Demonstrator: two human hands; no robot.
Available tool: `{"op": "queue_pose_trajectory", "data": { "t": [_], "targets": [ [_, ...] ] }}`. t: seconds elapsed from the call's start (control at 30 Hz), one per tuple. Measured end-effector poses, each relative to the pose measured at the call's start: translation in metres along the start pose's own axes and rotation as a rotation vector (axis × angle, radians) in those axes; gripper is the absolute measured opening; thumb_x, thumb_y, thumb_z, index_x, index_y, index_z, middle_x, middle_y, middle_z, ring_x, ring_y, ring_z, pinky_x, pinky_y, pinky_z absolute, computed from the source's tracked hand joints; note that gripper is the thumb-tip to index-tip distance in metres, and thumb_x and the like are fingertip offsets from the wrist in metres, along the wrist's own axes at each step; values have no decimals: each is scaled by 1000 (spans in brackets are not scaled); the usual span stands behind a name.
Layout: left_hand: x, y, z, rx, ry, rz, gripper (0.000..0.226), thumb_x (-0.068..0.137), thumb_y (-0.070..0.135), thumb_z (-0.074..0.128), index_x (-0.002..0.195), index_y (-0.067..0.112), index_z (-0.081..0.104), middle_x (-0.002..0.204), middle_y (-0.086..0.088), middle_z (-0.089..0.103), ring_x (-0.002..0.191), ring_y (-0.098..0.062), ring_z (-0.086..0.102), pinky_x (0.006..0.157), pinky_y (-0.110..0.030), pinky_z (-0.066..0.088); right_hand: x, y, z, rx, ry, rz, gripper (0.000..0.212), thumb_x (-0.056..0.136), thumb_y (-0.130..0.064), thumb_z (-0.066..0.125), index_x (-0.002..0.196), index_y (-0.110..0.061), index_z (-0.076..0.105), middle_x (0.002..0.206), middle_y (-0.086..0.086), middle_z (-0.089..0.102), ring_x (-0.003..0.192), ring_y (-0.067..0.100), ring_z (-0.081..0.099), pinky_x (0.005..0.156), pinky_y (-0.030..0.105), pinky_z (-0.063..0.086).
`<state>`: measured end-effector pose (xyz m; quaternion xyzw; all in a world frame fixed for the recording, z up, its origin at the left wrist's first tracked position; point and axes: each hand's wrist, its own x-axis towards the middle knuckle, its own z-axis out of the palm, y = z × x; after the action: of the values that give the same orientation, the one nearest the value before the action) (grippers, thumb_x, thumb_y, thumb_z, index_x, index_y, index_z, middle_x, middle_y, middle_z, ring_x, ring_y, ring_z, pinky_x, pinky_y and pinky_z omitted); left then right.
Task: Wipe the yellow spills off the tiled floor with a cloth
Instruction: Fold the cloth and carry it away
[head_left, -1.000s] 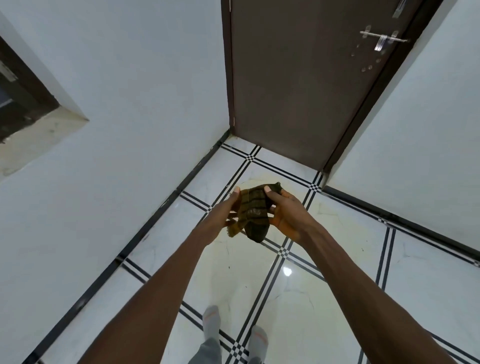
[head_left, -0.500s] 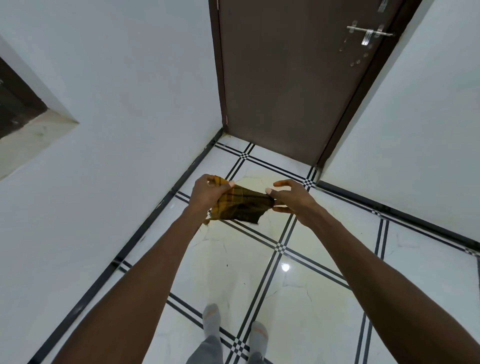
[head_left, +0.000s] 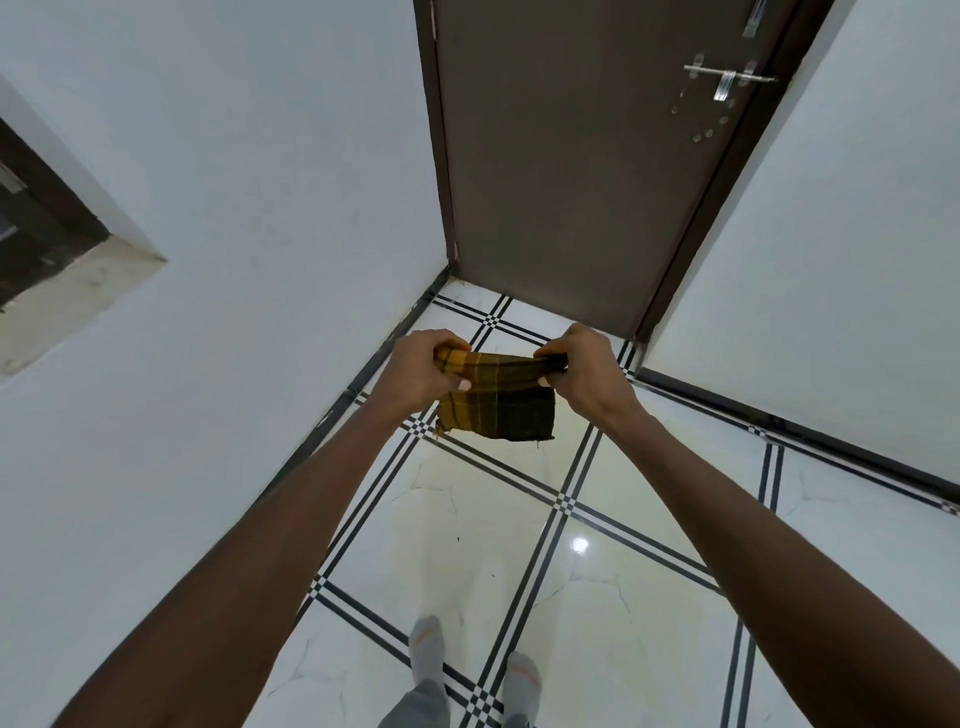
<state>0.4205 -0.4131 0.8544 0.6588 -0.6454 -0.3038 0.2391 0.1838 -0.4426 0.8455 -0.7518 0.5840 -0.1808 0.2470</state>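
A yellow and dark checked cloth (head_left: 498, 405) hangs spread out in the air at arm's length, above the floor. My left hand (head_left: 415, 371) pinches its top left corner. My right hand (head_left: 587, 376) pinches the top right corner, so the upper edge is stretched between both hands. Below the cloth, a pale yellow smear (head_left: 457, 499) covers parts of the white tiled floor (head_left: 649, 623), spreading across the black grout lines.
A closed brown door (head_left: 571, 156) with a metal latch (head_left: 727, 80) stands ahead. White walls run along the left and right. A recessed opening (head_left: 47, 244) sits in the left wall. My feet in grey socks (head_left: 467, 665) stand on the tiles below.
The cloth was bunched between both hands. My hands moved apart and pulled it out flat, and it now hangs open by its top corners.
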Motion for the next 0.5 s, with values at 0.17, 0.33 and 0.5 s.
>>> {"op": "queue_pose_trajectory", "data": {
  "t": [0.17,0.33,0.5],
  "targets": [
    [-2,-6,2,114,49,62,22,86,26,82,101,10,82,96,-9,69,93,-20,62,90,-45,57,-7,9,-6,-13,9,-24,16,94,-18,74,107,-9,78,100,4,60,99,20,57,77,24,46],
    [-12,7,-30,-350,55,38,17,94,37,73,105,23,77,116,2,68,109,-7,65,89,-19,54,-18,14,-36,663,-166,77,23,103,-33,63,121,-24,73,126,0,71,123,19,61,105,38,47],
    [-3,13,-8,-384,-75,-88,37,108,52,38,110,28,66,104,3,70,108,-13,69,95,-32,56,-11,19,-18,1001,-323,246,32,112,-38,39,141,-31,51,136,0,61,132,27,56,103,53,51]
  ]
}}
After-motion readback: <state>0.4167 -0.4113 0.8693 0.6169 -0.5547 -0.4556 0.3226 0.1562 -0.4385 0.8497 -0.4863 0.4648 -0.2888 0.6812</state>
